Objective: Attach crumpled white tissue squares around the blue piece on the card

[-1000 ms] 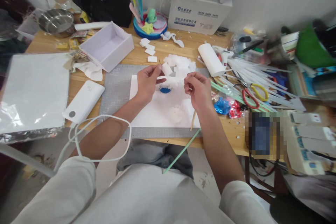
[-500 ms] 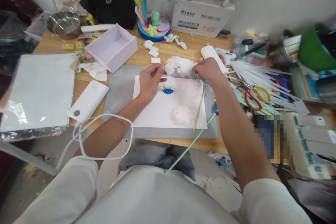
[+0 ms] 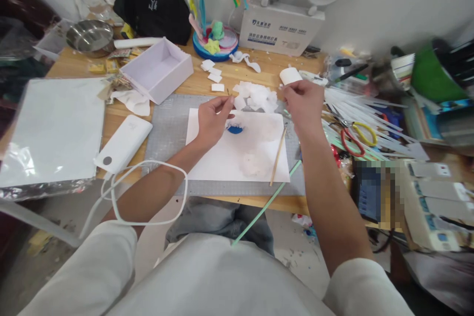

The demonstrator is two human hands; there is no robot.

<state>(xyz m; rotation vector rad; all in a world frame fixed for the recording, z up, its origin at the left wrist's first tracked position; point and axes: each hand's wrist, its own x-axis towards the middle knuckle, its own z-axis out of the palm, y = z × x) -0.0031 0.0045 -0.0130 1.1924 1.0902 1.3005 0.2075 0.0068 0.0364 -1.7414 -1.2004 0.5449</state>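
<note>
Nearest, a green strip (image 3: 264,200) runs from the shirt up to the right part of the grey mat (image 3: 163,123). On the mat lies a white sheet (image 3: 213,163), its near edge just inside the mat's near edge; wood shows below that. The wooden stick (image 3: 277,158) at the sheet's right side, partly covered a second ago, now shows at full length. A pale fluffy disc (image 3: 255,163) lies left of it; further up, a blue piece (image 3: 234,130) with white crust sits just beside the left hand (image 3: 212,121), contact unclear. That hand keeps nearly the same place: thumb and forefinger together, a thin dark tip just above, grip not discernible. Change is in the right hand (image 3: 305,103): over the sheet a second ago, then at the white scraps (image 3: 256,97), now further right, before the white roll (image 3: 290,75); thumb and forefinger together, contents cannot be told. The scraps fill the far part of the gap between the hands. Left of them, wood separates white cards (image 3: 217,87) from the open box (image 3: 174,79); rightward room ends at white strips (image 3: 385,116).
</note>
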